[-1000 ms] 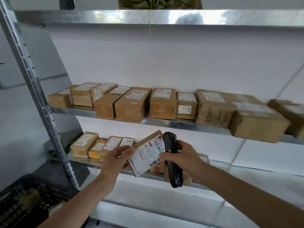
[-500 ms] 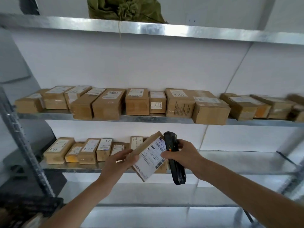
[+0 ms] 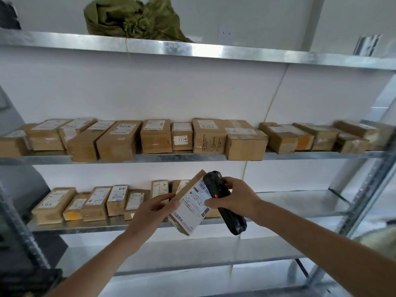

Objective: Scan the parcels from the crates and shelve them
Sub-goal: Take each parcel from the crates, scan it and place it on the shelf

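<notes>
A small brown cardboard parcel [image 3: 190, 203] with a white shipping label is tilted in front of the lower shelf [image 3: 300, 202]. My left hand [image 3: 150, 213] holds it by its left edge. My right hand [image 3: 235, 199] grips a black handheld scanner [image 3: 224, 203], whose head lies against the parcel's upper right corner. Behind the hands, several labelled parcels stand in a row [image 3: 90, 202] on the left half of that shelf.
The middle shelf [image 3: 192, 156] carries a full row of brown parcels. A green sack [image 3: 132, 18] lies on the top shelf. The right half of the lower shelf is bare metal. A dark crate [image 3: 27, 281] sits at bottom left, beside a perforated steel upright [image 3: 19, 228].
The view has swung right and up, bringing the top shelf and sack into sight. Both hands keep the same hold on the parcel and scanner.
</notes>
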Action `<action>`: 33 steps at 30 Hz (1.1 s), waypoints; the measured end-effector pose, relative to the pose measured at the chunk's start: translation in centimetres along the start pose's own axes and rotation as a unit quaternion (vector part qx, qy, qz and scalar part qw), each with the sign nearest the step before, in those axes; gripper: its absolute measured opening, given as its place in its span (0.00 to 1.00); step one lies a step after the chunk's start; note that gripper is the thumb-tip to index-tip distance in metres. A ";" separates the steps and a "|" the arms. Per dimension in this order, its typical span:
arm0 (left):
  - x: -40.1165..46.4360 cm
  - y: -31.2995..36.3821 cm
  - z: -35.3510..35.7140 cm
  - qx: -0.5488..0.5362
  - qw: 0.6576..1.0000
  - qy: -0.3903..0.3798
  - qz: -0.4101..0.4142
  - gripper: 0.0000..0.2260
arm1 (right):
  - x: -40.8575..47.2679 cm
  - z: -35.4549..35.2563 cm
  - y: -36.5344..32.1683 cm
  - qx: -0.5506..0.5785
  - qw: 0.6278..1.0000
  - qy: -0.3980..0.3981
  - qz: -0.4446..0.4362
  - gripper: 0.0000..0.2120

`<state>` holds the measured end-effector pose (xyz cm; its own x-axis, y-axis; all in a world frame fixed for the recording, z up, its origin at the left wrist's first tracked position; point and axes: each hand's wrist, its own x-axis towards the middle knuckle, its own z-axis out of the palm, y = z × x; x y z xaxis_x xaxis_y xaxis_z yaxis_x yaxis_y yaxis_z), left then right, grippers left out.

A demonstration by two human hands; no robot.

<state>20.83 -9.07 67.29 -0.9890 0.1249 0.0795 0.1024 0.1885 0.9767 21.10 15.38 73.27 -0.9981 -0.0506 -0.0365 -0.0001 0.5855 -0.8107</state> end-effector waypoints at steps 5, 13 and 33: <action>0.2 -0.4 0.7 0.004 1.000 0.018 0.008 0.08 | -0.3 -0.6 1.4 -0.132 0.991 0.004 -0.035 0.22; 0.7 -0.1 1.4 0.038 0.998 0.055 0.023 0.06 | -1.2 -1.9 2.8 -0.353 0.934 -0.005 -0.049 0.30; 2.1 2.0 3.0 0.065 0.992 0.102 0.020 0.12 | -2.4 -4.9 4.6 -0.460 0.887 0.021 -0.022 0.32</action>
<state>19.30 -5.56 68.82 -0.9837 -0.0618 0.1689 0.1415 0.3135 0.9390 23.15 22.22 72.48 -0.9973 -0.0708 0.0208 -0.0707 0.9975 0.0097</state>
